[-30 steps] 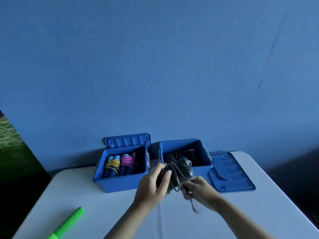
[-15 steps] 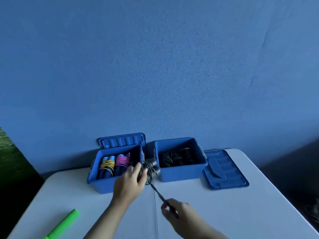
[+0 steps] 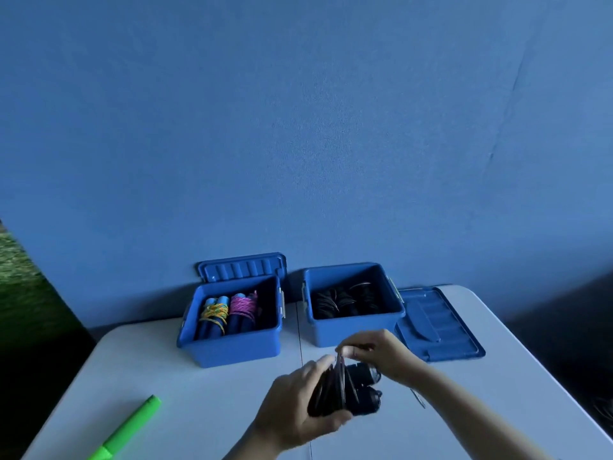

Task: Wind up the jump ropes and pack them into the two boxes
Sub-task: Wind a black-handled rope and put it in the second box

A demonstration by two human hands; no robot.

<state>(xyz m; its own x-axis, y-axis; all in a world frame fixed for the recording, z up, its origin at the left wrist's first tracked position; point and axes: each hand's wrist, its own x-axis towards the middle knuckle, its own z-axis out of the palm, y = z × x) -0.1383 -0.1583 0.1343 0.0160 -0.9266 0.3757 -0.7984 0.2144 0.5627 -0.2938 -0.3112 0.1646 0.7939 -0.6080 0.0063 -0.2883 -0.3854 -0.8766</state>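
My left hand [image 3: 295, 405] grips a black jump rope bundle [image 3: 360, 390], its two handles side by side with dark cord wound round them, above the table in front of the boxes. My right hand [image 3: 381, 353] pinches the cord at the top of that bundle. The left blue box [image 3: 232, 348] holds blue-handled ropes wound in yellow [image 3: 215, 313] and pink [image 3: 244, 306] cord. The right blue box [image 3: 351, 330] holds wound black ropes [image 3: 345, 300].
A lid [image 3: 242, 267] stands behind the left box; another lid [image 3: 438, 323] lies flat right of the right box. A green handle [image 3: 132, 426] lies at the white table's [image 3: 166, 376] front left. A blue wall rises behind.
The right hand, which pulled the cord out towards me half a second ago, has come back up to the bundle. The bundle has moved from between the boxes down to the front.
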